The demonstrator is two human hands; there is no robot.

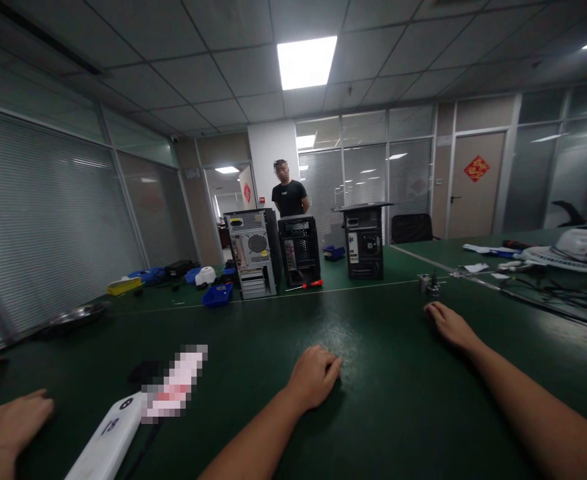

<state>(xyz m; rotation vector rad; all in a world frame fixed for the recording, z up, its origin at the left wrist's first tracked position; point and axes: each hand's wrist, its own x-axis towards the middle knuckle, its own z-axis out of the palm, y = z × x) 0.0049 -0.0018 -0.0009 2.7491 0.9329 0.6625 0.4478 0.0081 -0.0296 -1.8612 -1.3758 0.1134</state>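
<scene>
My left hand (pixel 314 377) rests on the green table (pixel 373 333) in a loose fist. Its fingers are curled under against the surface, and no object shows in it. Farther out to the right, my right hand (pixel 450 325) lies on the table with fingers bent and held together, also with nothing visible in them. Just beyond its fingertips stand small metal parts (pixel 429 285), apart from the hand. Across the table are a silver-backed computer tower (pixel 256 250), a black tower (pixel 300 250) beside it, and another black tower (pixel 364 247) with a panel lying on top.
A red-handled screwdriver (pixel 314 284) lies before the middle tower. Blue bins (pixel 217 295) stand left of the towers. Someone else's hand (pixel 16 423) is at lower left, near a white power bank-like block (pixel 108 437). Cables (pixel 548 293) clutter the right. A person (pixel 290 195) stands behind the table.
</scene>
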